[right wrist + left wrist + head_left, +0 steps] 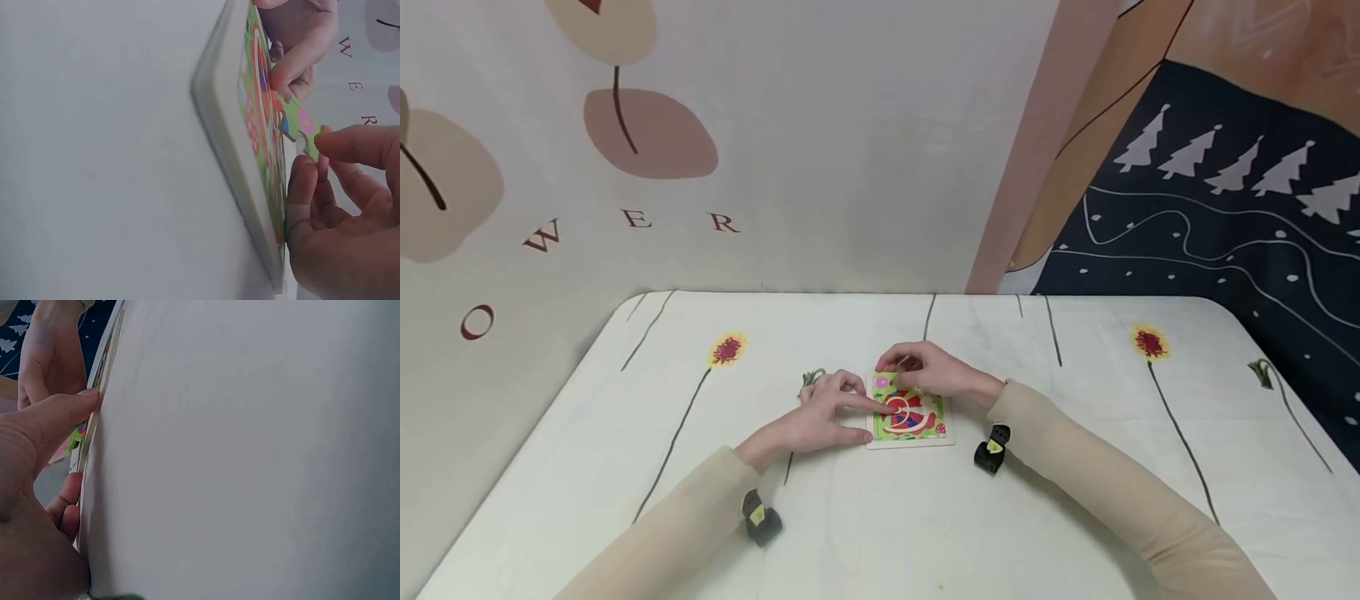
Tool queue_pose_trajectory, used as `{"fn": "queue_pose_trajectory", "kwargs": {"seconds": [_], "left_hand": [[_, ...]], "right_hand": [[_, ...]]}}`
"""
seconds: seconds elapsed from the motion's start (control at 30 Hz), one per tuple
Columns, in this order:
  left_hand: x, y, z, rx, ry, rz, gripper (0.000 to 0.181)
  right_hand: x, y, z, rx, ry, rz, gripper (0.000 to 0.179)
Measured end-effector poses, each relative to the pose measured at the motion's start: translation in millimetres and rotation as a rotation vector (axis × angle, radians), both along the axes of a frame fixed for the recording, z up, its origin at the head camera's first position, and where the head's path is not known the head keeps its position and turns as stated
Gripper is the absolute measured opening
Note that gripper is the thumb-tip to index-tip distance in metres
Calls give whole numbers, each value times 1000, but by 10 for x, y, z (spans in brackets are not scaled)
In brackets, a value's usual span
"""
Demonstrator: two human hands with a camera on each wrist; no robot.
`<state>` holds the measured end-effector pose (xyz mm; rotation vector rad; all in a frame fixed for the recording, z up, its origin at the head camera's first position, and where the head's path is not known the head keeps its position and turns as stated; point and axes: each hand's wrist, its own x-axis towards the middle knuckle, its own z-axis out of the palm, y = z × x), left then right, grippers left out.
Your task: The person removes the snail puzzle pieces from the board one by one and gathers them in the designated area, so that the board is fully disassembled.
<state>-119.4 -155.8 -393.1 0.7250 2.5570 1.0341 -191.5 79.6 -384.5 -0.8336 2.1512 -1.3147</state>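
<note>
A small jigsaw puzzle (922, 421) in a white-edged tray (917, 446) lies on the table, printed in red, green and blue. My right hand (938, 371) is over its far side and pinches a green puzzle piece (305, 119) with a pink flower between thumb and finger; the piece is tilted up from the board. From the left, my left hand (827, 417) reaches across with a straight index finger touching the puzzle's picture. Its thumb (78, 406) rests at the tray's edge, and the other fingers are bent beside the tray.
A white cloth with printed flowers (1150, 343) covers the table (850, 533). Behind it hangs a pale printed curtain (850, 167), with a dark tree-patterned cloth (1210, 217) at the right. Each wrist wears a small black camera (992, 450).
</note>
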Motion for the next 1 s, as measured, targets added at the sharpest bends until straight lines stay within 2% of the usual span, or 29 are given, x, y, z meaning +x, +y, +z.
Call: {"fn": "queue_pose_trajectory", "kwargs": {"seconds": [0.23, 0.57, 1.0], "left_hand": [[2, -3, -16, 4, -8, 4, 37], [-4, 0, -4, -2, 1, -6, 36], [-10, 3, 7, 7, -51, 15, 38]], "right_hand": [[19, 23, -15, -42, -47, -50, 25], [95, 106, 105, -33, -56, -124, 26], [189, 260, 167, -31, -42, -191, 24]]}}
